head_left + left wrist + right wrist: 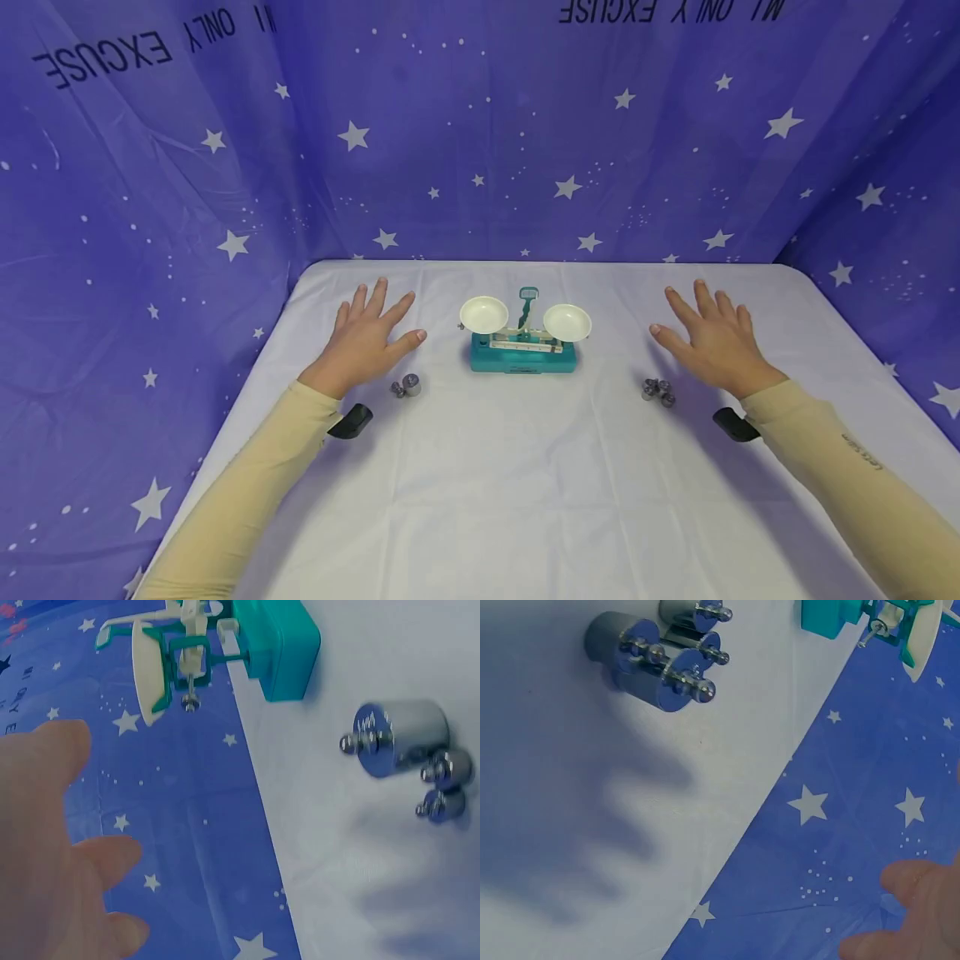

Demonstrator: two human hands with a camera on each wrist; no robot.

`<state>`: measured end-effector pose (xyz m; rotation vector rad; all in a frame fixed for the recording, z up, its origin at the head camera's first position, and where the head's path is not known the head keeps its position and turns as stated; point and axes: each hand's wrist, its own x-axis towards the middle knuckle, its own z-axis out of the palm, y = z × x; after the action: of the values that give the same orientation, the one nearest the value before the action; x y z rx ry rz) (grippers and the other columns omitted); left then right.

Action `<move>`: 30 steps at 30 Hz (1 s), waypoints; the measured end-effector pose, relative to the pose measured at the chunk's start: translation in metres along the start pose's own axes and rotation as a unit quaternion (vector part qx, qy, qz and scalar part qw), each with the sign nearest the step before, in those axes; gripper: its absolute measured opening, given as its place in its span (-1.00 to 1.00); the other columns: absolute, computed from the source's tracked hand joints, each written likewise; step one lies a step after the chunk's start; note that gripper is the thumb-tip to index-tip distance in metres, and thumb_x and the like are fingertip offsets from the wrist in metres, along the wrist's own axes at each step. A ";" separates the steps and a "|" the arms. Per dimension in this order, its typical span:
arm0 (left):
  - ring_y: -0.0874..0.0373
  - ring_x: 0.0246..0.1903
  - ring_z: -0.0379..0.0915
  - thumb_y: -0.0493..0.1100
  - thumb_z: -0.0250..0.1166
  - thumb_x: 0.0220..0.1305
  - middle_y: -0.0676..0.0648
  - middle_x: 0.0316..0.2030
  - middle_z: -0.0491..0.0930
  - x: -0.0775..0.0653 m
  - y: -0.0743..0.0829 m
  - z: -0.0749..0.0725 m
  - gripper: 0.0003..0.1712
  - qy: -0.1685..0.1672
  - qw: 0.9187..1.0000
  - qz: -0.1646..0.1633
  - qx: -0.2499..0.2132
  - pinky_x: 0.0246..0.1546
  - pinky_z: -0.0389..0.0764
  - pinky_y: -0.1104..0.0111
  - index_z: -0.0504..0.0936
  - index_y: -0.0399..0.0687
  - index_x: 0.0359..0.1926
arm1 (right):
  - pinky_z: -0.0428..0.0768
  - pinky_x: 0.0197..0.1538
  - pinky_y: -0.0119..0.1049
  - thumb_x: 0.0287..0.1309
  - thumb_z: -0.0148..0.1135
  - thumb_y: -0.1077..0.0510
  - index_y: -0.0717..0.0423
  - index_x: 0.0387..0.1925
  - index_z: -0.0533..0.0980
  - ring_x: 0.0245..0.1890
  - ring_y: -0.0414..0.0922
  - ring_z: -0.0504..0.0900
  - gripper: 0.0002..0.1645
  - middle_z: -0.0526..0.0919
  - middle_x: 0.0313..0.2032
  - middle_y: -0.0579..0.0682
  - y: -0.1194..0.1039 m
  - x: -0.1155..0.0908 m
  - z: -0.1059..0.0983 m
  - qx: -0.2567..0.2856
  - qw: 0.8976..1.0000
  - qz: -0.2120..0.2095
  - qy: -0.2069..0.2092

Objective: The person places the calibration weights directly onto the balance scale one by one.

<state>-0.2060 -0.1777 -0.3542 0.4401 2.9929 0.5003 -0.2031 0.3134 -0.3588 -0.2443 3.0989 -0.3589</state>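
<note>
A teal balance scale stands in the middle of the table, its left pan and right pan white and bare. To its left my left hand is held above the cloth, fingers spread and holding nothing. Below that hand's thumb stand a large metal weight and two smaller weights. Over on the right side, my right hand also hovers with spread fingers and an unfilled palm. Several knobbed metal weights stand close together, left of its wrist.
A white cloth covers the table. Behind and at both sides hangs a blue curtain with white stars. Each wrist bears a black device, the left device and the right device.
</note>
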 end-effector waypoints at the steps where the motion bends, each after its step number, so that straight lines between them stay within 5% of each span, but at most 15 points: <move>1: -0.41 0.59 -0.54 0.34 -0.03 0.49 -0.33 0.63 -0.34 0.000 0.001 0.001 -0.15 0.000 1.000 0.003 0.000 0.51 -0.34 -0.38 0.08 0.10 0.62 | -0.32 0.40 0.62 0.42 -0.20 -0.47 0.04 0.63 -0.05 0.49 0.64 -0.24 0.03 -0.29 0.56 0.49 0.000 0.000 0.001 0.000 1.000 0.000 -0.002; 17: -0.48 0.57 -0.26 0.26 0.10 0.47 -0.36 0.61 -0.12 -0.005 0.014 0.020 -0.28 0.006 0.998 0.064 0.005 0.47 -0.09 -0.42 0.34 0.09 0.51 | -0.25 0.37 0.64 0.45 -0.22 -0.43 0.04 0.63 -0.06 0.46 0.68 -0.21 -0.01 -0.21 0.54 0.55 0.002 -0.001 0.007 -0.015 1.000 -0.011 -0.006; 30: -0.50 0.54 -0.15 0.23 0.11 0.47 -0.35 0.59 -0.03 -0.001 0.027 0.048 -0.33 -0.026 0.994 0.102 -0.031 0.48 -0.03 -0.40 0.43 0.09 0.47 | -0.25 0.39 0.62 0.44 -0.19 -0.43 0.03 0.63 -0.03 0.48 0.65 -0.18 -0.02 -0.16 0.55 0.52 0.002 -0.003 0.012 -0.007 1.000 -0.011 -0.004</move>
<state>-0.1925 -0.1387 -0.3910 0.7476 2.8875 0.5855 -0.1996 0.3127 -0.3713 -0.2807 3.0948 -0.3346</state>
